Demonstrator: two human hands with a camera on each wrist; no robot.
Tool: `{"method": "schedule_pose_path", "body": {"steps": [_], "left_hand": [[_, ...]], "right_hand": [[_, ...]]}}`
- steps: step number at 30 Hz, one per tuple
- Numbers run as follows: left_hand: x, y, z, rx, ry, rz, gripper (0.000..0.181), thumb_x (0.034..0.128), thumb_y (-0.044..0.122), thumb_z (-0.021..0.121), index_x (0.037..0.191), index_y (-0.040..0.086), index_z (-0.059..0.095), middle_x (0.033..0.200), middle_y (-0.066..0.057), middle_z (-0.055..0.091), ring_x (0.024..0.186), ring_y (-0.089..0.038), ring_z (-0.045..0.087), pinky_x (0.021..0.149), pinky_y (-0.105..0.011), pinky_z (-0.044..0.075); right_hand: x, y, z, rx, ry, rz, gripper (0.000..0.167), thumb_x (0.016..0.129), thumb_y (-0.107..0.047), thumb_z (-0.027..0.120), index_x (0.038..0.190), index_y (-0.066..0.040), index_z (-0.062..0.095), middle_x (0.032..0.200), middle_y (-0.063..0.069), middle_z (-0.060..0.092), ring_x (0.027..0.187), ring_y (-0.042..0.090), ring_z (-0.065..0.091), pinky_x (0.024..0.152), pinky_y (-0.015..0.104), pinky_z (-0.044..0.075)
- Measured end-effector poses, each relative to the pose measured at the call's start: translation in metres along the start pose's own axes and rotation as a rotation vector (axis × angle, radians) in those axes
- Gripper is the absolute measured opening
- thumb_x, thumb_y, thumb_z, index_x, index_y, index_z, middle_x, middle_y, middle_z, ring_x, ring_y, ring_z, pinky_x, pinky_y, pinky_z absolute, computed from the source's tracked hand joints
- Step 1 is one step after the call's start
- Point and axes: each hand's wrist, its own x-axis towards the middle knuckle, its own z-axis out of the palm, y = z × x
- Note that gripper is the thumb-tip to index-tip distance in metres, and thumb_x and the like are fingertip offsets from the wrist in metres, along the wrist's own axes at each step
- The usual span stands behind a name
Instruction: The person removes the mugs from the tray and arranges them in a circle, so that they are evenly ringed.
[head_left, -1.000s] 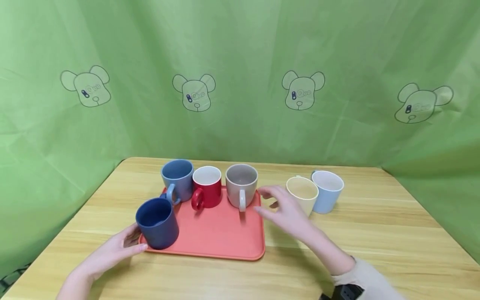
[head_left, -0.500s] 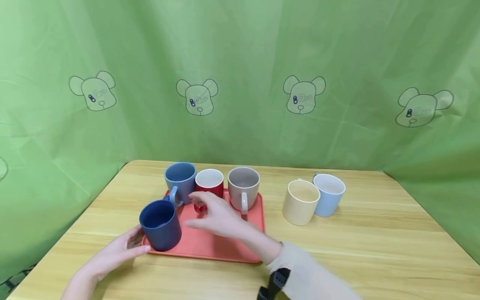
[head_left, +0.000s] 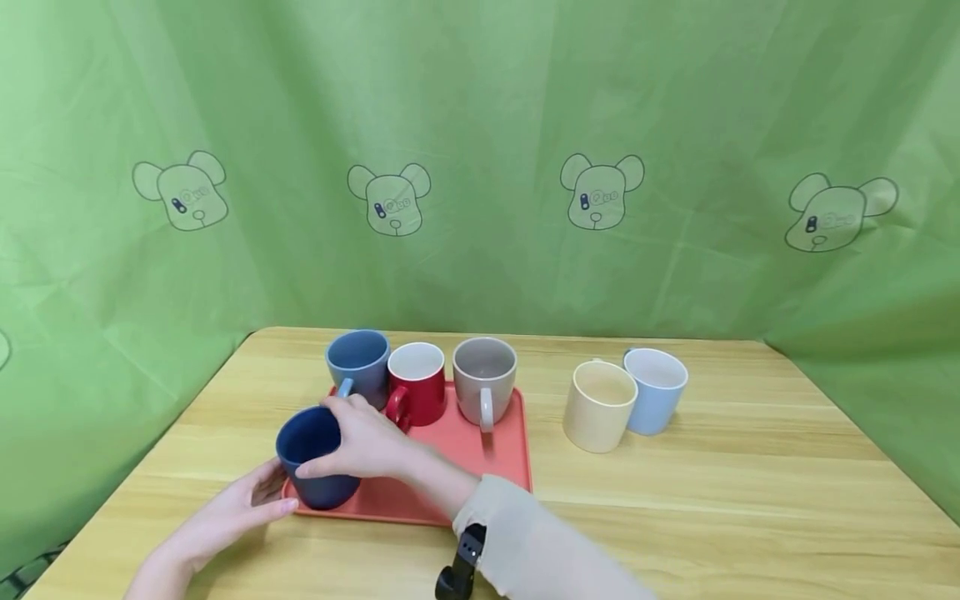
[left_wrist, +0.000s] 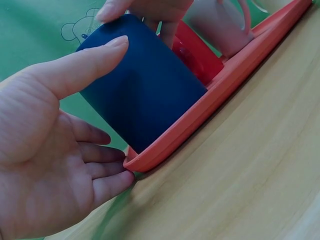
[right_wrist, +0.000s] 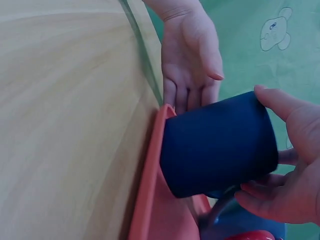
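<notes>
A navy mug (head_left: 318,492) stands upright on the front left corner of the red tray (head_left: 480,458). My right hand (head_left: 367,442) reaches over the tray and grips this mug near its rim, thumb on the near side and fingers on the far side. In the right wrist view the thumb (right_wrist: 272,97) lies at the mug's rim. My left hand (head_left: 232,512) is beside the tray's left corner; in the left wrist view its extended fingers (left_wrist: 107,182) touch or nearly touch the tray corner. The navy mug's handle is hidden behind my right hand.
Along the tray's back edge stand a blue mug (head_left: 360,367), a red mug (head_left: 423,396) and a grey mug (head_left: 480,392). A cream mug (head_left: 596,417) and a light blue mug (head_left: 656,400) stand close together on the wooden table (head_left: 712,483). A green curtain (head_left: 480,275) hangs behind.
My right hand has moved left from beside the cream mug, across the tray, and has taken hold of the navy mug. My left hand has stayed at the tray's corner.
</notes>
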Motion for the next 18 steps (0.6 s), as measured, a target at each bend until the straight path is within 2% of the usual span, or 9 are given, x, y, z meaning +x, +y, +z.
{"method": "schedule_pose_path", "body": {"steps": [7,12,18], "left_hand": [[0.000,0.000,-0.002,-0.007,0.000,-0.003,0.075,0.0936,0.015,0.054,0.141,-0.016,0.005,0.145,-0.037,0.009,0.131,-0.048,0.021,0.089,-0.009,0.033],[0.001,0.000,-0.002,-0.005,0.001,0.001,0.076,0.0933,0.015,0.055,0.141,-0.016,0.004,0.144,-0.037,0.009,0.130,-0.048,0.022,0.089,-0.009,0.034],[0.001,-0.002,-0.001,-0.003,0.002,0.003,0.076,0.0930,0.014,0.055,0.141,-0.016,0.005,0.145,-0.036,0.010,0.130,-0.046,0.022,0.091,-0.010,0.034]], "right_hand": [[0.004,-0.006,0.009,0.003,0.007,0.052,0.088,0.067,-0.055,0.075,0.139,-0.016,0.041,0.124,0.001,0.053,0.109,0.010,0.050,0.084,0.027,0.047],[0.004,-0.007,0.013,0.093,0.018,0.091,0.090,0.066,-0.050,0.078,0.140,-0.017,0.039,0.126,0.000,0.055,0.111,0.011,0.053,0.087,0.028,0.047],[0.005,-0.004,0.020,0.209,0.050,0.137,0.087,0.063,-0.044,0.082,0.136,-0.020,0.043,0.119,-0.003,0.058,0.107,0.014,0.053,0.085,0.029,0.047]]}}
